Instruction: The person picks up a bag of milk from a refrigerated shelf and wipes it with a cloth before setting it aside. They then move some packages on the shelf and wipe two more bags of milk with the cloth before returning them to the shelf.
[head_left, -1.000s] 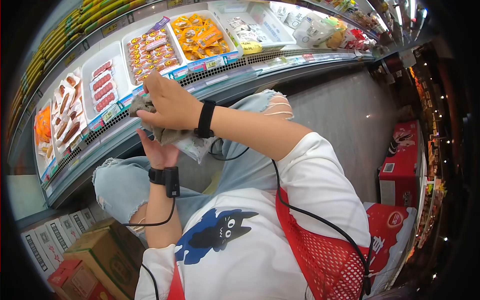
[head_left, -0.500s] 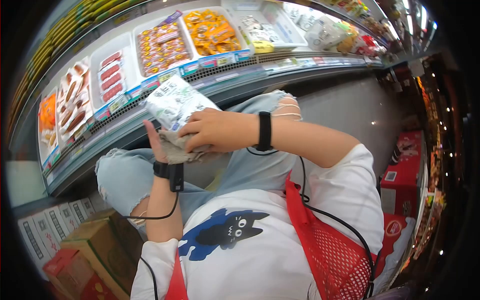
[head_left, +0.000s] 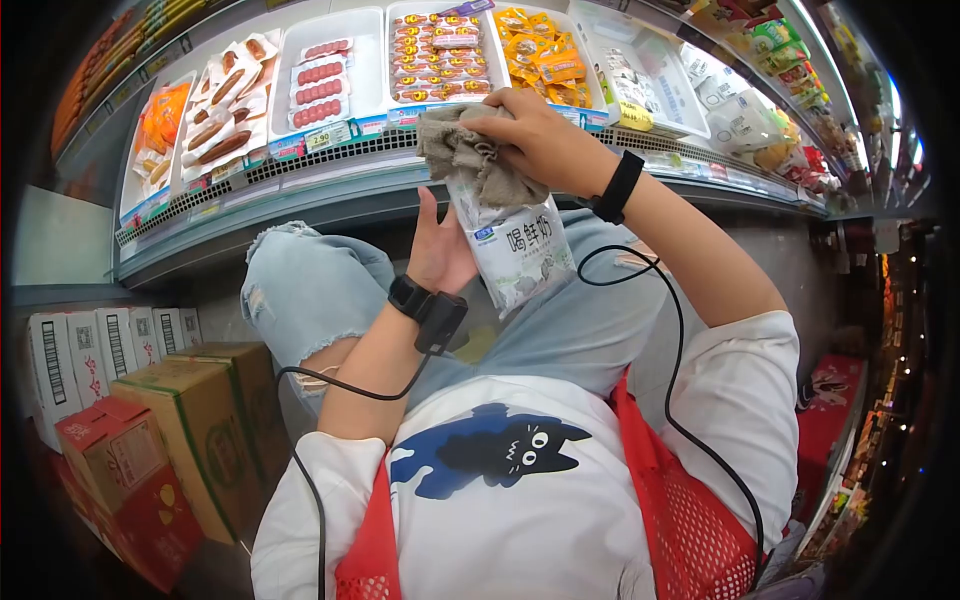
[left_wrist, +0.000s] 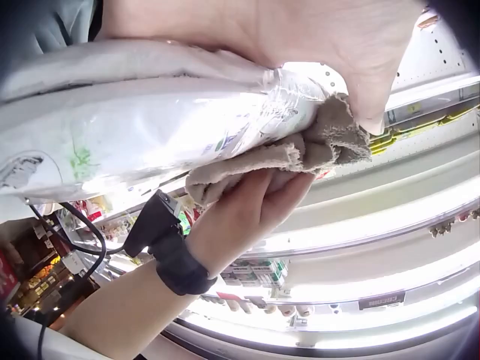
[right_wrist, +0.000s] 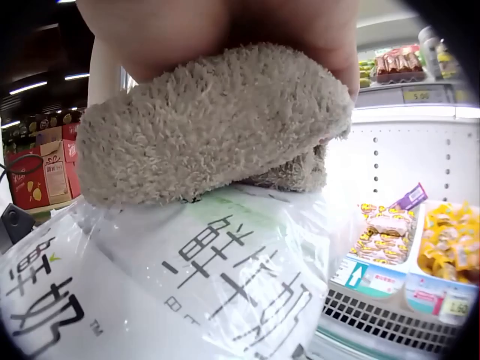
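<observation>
A white plastic pouch with dark lettering (head_left: 525, 248) slants below the crumpled grey-brown cloth (head_left: 478, 152) in the head view. My right hand (head_left: 555, 145) grips that cloth against the pouch's upper end. Beside the pouch's left edge is my left hand (head_left: 440, 250), palm against it and thumb pointing up; its other fingers are hidden behind the pouch. In the left wrist view, the cloth (left_wrist: 330, 139) touches the pouch (left_wrist: 150, 120) near my left thumb. The right wrist view shows the folded cloth (right_wrist: 217, 124) across the pouch (right_wrist: 195, 277), under my right hand (right_wrist: 225, 30).
A chilled display shelf ahead holds white trays of sausages (head_left: 320, 85), small wrapped snacks (head_left: 440, 60) and orange packets (head_left: 545, 55). More white pouches (head_left: 745, 120) lie at the right. Cardboard boxes (head_left: 205, 430) stand at lower left. Black cables hang from both wrists.
The pouch has swung from above the cloth to below it. My right hand has moved up with the cloth, and the head view has shifted, so the shelf trays appear farther right.
</observation>
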